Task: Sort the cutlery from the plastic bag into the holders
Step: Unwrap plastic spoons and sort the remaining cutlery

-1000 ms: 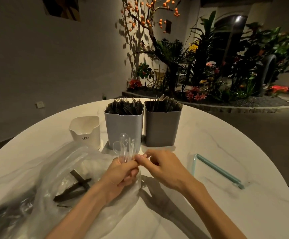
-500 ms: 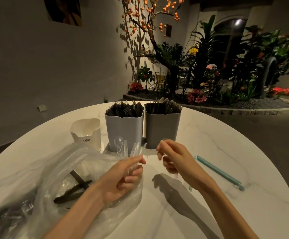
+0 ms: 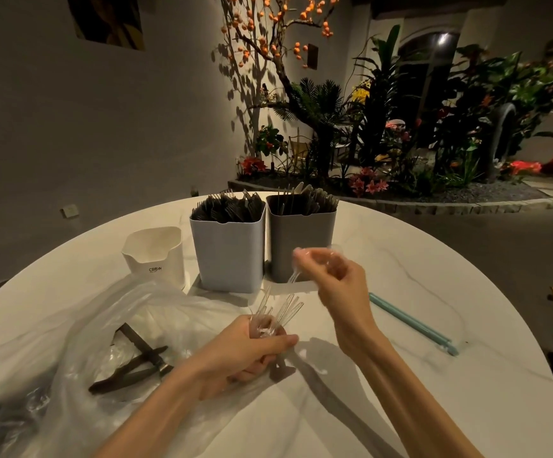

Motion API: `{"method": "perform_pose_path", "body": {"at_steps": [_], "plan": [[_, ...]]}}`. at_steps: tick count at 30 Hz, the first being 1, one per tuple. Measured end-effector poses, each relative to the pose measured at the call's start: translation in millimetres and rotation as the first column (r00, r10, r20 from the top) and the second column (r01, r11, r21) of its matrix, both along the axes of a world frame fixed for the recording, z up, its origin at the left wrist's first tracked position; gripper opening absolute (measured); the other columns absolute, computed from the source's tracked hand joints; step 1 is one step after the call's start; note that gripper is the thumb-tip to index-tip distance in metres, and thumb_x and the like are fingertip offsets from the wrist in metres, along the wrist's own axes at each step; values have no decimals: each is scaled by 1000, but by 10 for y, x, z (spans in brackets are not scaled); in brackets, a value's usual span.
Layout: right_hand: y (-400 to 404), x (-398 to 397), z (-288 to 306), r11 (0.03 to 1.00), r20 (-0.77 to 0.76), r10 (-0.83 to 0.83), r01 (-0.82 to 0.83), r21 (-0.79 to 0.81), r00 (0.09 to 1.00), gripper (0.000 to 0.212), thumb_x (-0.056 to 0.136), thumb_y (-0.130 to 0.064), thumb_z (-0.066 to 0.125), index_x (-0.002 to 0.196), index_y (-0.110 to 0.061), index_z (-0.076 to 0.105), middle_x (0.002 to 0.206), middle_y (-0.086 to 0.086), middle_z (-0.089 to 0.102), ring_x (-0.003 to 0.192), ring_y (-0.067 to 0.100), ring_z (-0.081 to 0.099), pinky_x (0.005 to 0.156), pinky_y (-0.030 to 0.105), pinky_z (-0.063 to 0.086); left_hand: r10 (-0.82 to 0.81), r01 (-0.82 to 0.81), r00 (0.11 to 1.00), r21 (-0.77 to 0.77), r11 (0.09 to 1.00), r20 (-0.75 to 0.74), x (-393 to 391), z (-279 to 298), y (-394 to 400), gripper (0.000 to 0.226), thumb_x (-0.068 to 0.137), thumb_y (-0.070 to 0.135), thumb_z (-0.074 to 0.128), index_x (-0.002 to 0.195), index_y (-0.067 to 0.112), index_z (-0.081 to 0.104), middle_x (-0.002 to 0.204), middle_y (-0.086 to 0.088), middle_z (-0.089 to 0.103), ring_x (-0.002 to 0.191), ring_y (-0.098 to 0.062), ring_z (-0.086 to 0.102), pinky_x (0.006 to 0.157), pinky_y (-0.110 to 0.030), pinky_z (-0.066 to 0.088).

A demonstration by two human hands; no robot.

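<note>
With the two tall holders point(image 3: 228, 256) point(image 3: 301, 244) at upper centre already standing packed, the left hand point(image 3: 248, 350) is gripping a clear cutlery bundle point(image 3: 276, 314) at centre, the right hand point(image 3: 334, 276) is pinching one blurred clear piece point(image 3: 304, 259), and dark knives point(image 3: 129, 365) are waiting in the plastic bag point(image 3: 80, 325) at lower left.

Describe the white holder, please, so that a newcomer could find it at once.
On the round marble table, three holders stand in a row at the far side. The white holder is at the left end, beside the pale blue holder. It alone is short, lettered and shows no cutlery.
</note>
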State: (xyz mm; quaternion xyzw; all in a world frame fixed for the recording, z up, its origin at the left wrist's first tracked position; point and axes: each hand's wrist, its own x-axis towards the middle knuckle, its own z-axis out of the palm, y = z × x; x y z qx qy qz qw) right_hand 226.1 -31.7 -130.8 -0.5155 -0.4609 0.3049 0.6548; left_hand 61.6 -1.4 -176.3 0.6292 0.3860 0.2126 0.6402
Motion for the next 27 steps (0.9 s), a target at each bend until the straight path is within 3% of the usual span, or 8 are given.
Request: {"method": "perform_pose_path", "body": {"at_steps": [3, 6, 8, 11, 16, 20, 23, 27], "plan": [[25, 66, 56, 997, -92, -31, 24, -75, 995, 34, 100, -40, 54, 79, -14, 61, 68, 0, 53, 64, 10, 49, 61, 19, 42, 29, -29, 999, -12, 1000, 16, -9, -24, 40, 26, 87, 32, 77, 89, 13, 59, 63, -3, 47, 45, -10, 25, 34, -19, 18], [21, 18, 17, 976, -142, 155, -174, -131, 978, 31, 106, -35, 44, 97, -7, 56, 81, 6, 65, 66, 17, 69, 62, 23, 56, 62, -60, 998, -49, 997, 29, 3, -21, 51, 18, 93, 25, 71, 93, 13, 58, 60, 1, 47, 45, -8, 27, 34, -18, 18], [11, -50, -35, 953, -166, 233, -259, -158, 958, 26, 107, -36, 43, 103, -11, 52, 77, 6, 63, 59, 17, 64, 56, 25, 53, 77, -76, 997, -50, 996, 22, 14, -33, 53, 13, 96, 21, 68, 94, 13, 57, 58, 3, 47, 45, -7, 28, 33, -17, 18], [-21, -150, -63, 962, 41, 213, -202, -182, 976, 23, 100, -47, 54, 104, -25, 59, 73, -10, 58, 58, 2, 52, 52, 14, 40, 99, -99, 995, -22, 995, -8, 38, -53, 45, 14, 95, 21, 69, 91, 14, 57, 61, -1, 48, 44, -8, 26, 33, -19, 17], [-42, -216, -136, 991, 380, 131, -128, -34, 916, 19, 82, -39, 79, 95, -25, 75, 58, -16, 61, 55, 1, 56, 57, 14, 46, 108, -102, 989, 67, 993, -99, 44, -73, 23, 9, 96, 18, 67, 103, 13, 65, 50, 6, 48, 41, -7, 31, 36, -18, 24], [23, -85, -74, 996, 93, -65, 58, 73, 994, 15, 91, -33, 71, 91, -18, 73, 78, -4, 71, 76, 3, 66, 70, 12, 51, 67, -67, 997, 0, 998, -33, 36, -40, 14, 10, 95, 18, 69, 98, 11, 62, 56, 4, 48, 44, -8, 28, 33, -18, 18], [59, 28, -45, 987, 49, -137, 141, -83, 989, 22, 101, -35, 55, 99, -14, 60, 93, -3, 66, 83, 8, 60, 71, 19, 47, 75, -73, 996, -35, 997, 53, 12, -27, 21, 15, 94, 20, 71, 96, 10, 61, 63, 0, 49, 46, -8, 27, 34, -18, 14], [44, 105, -2, 978, -163, 70, -99, -182, 984, 21, 108, -22, 43, 108, -3, 49, 87, 5, 77, 77, 18, 76, 51, 19, 52, 63, -31, 983, -179, 983, 173, -38, 32, 41, 14, 95, 12, 66, 105, 8, 57, 68, 0, 48, 52, -7, 28, 34, -16, 18]]}}
